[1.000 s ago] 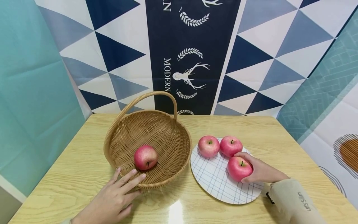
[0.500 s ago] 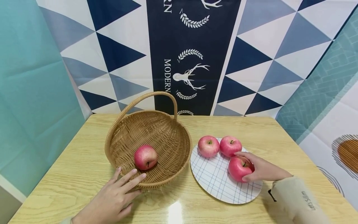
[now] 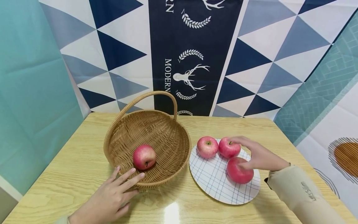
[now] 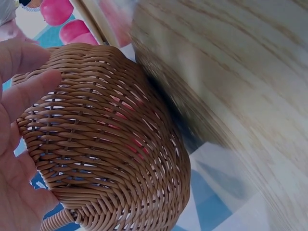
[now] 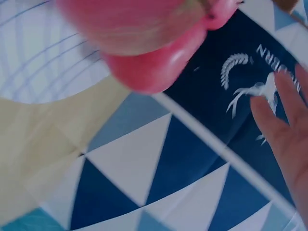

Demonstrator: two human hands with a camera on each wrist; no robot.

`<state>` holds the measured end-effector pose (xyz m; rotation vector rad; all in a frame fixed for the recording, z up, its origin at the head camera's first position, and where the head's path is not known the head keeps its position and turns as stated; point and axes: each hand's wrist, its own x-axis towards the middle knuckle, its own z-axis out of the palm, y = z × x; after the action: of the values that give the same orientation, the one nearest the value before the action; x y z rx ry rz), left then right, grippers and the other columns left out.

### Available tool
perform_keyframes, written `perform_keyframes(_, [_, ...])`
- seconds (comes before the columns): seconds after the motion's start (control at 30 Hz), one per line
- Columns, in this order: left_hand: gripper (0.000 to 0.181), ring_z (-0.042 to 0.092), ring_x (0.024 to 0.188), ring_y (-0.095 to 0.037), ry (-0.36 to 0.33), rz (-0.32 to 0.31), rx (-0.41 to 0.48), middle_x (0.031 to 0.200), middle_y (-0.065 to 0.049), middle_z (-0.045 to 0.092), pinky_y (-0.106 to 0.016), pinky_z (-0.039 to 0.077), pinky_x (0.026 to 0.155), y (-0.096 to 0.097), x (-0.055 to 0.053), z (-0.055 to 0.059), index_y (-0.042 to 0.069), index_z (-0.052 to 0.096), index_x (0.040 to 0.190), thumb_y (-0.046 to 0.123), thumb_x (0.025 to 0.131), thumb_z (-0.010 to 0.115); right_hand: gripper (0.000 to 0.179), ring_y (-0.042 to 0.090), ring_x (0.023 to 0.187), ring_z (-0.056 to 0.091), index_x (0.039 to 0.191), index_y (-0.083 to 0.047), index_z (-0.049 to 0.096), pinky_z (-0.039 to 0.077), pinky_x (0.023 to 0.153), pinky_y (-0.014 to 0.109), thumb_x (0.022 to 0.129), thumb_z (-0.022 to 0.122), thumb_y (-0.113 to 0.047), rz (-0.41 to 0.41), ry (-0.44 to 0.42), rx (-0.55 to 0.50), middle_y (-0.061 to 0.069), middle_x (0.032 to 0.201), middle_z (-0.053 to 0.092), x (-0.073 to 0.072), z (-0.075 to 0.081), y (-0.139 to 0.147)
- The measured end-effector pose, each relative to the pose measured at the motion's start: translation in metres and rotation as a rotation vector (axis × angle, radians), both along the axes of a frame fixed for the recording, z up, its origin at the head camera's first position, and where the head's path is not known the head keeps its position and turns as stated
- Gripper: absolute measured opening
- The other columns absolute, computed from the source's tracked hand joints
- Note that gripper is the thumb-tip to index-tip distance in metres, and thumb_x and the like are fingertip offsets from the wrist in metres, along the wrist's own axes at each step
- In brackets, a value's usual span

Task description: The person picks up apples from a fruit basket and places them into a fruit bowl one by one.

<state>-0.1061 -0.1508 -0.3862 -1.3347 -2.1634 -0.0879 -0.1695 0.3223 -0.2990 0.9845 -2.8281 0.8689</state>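
My left hand (image 3: 107, 193) rests its spread, fairly straight fingers at the near rim of the wicker basket (image 3: 156, 184). In the left wrist view those fingers touch the woven side (image 4: 106, 125). Inside the basket lies one red apple (image 3: 144, 156). My right hand (image 3: 264, 157), blurred, hovers over the round checked plate (image 3: 209, 180), its fingers extended and holding nothing. Beneath its thumb sits the near apple (image 3: 239, 174); its fingertips overlap the back right apple (image 3: 227, 149). Beside that is the back left apple (image 3: 207, 147). The right wrist view shows the fingers apart from the apples (image 5: 149, 67).
Basket and plate stand side by side on a wooden table (image 3: 64, 168). The basket's tall handle (image 3: 156, 93) arches up on its far left side. A patterned cloth (image 3: 184, 46) hangs behind the table, and a teal cloth (image 3: 36, 93) hangs at the left.
My right hand has let go of the near apple and risen up and away from it. That apple has tilted, its stem now out of sight. The left hand stays at the basket.
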Motion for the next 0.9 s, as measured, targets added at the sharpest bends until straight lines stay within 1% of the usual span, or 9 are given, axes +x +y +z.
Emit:
perform_keyframes(0.07, [0.026,0.006,0.146,-0.022,0.002,0.0,-0.005,0.139,-0.01,0.049,-0.049,-0.007,0.112,0.0,0.001,0.0,0.017,0.071,0.089,0.024,0.066,0.065,0.08,0.037,0.122,0.041,0.139,-0.005,0.044,0.051,0.079,0.056,0.069,0.081,-0.016,-0.005,0.048,0.035,0.019,0.138,0.043,-0.004,0.003,-0.012])
perform_keyframes(0.13, [0.026,0.006,0.146,-0.022,0.003,-0.001,-0.011,0.139,-0.01,0.05,-0.05,-0.007,0.112,-0.001,0.001,0.001,0.017,0.072,0.09,0.024,0.066,0.065,0.084,0.041,0.125,0.038,0.141,-0.005,0.041,0.051,0.08,0.057,0.069,0.081,-0.019,-0.008,0.106,0.089,0.02,0.142,0.038,-0.007,0.005,-0.024])
perform_keyframes(0.2, [0.027,0.006,0.146,-0.022,0.005,0.0,-0.015,0.139,-0.01,0.05,-0.05,-0.006,0.113,-0.001,0.001,0.001,0.017,0.072,0.091,0.025,0.067,0.064,0.084,0.042,0.127,0.038,0.14,-0.005,0.043,0.051,0.08,0.056,0.067,0.082,-0.019,0.011,0.172,0.143,0.021,0.143,0.037,-0.011,0.008,-0.035])
perform_keyframes(0.3, [0.027,0.006,0.146,-0.022,0.004,0.005,-0.019,0.139,-0.01,0.049,-0.05,-0.006,0.113,0.0,0.002,0.001,0.016,0.072,0.092,0.024,0.067,0.064,0.083,0.04,0.127,0.041,0.137,-0.005,0.048,0.05,0.082,0.056,0.063,0.084,-0.018,0.062,0.264,0.19,0.02,0.143,0.04,-0.016,0.011,-0.049])
perform_keyframes(0.43, [0.028,0.005,0.146,-0.022,-0.01,0.008,-0.016,0.141,-0.009,0.048,-0.05,-0.007,0.112,0.0,0.002,0.002,0.016,0.073,0.092,0.022,0.066,0.065,0.083,0.039,0.126,0.044,0.135,-0.008,0.052,0.048,0.087,0.056,0.061,0.087,-0.021,0.137,0.346,0.243,0.019,0.142,0.043,-0.024,0.015,-0.067])
perform_keyframes(0.53, [0.027,0.006,0.146,-0.022,-0.017,0.009,-0.002,0.141,-0.009,0.048,-0.049,-0.007,0.112,0.001,0.001,0.001,0.016,0.073,0.092,0.021,0.066,0.064,0.081,0.039,0.127,0.044,0.135,-0.011,0.053,0.045,0.091,0.057,0.062,0.087,-0.023,0.213,0.351,0.248,0.019,0.142,0.043,-0.029,0.018,-0.08])
perform_keyframes(0.7, [0.027,0.007,0.146,-0.022,-0.001,0.018,0.0,0.14,-0.008,0.049,-0.05,-0.005,0.113,0.002,0.0,0.001,0.016,0.073,0.091,0.022,0.067,0.063,0.079,0.036,0.131,0.04,0.136,-0.015,0.054,0.039,0.097,0.057,0.063,0.085,-0.022,0.332,0.298,0.242,0.017,0.145,0.042,-0.037,0.028,-0.106])
perform_keyframes(0.83, [0.027,0.003,0.145,-0.021,0.008,0.012,-0.007,0.139,-0.009,0.051,-0.05,-0.006,0.112,0.002,0.0,0.0,0.016,0.073,0.092,0.024,0.067,0.065,0.068,0.034,0.133,0.039,0.13,-0.019,0.062,0.037,0.102,0.053,0.065,0.084,-0.018,0.404,0.24,0.283,0.014,0.145,0.043,-0.043,0.037,-0.131])
perform_keyframes(0.9, [0.027,0.003,0.146,-0.022,0.01,0.009,-0.006,0.139,-0.01,0.051,-0.051,-0.006,0.112,0.002,0.0,-0.001,0.016,0.073,0.092,0.024,0.067,0.066,0.061,0.033,0.133,0.038,0.127,-0.019,0.064,0.036,0.104,0.05,0.069,0.083,-0.014,0.434,0.176,0.301,0.012,0.146,0.043,-0.047,0.041,-0.144])
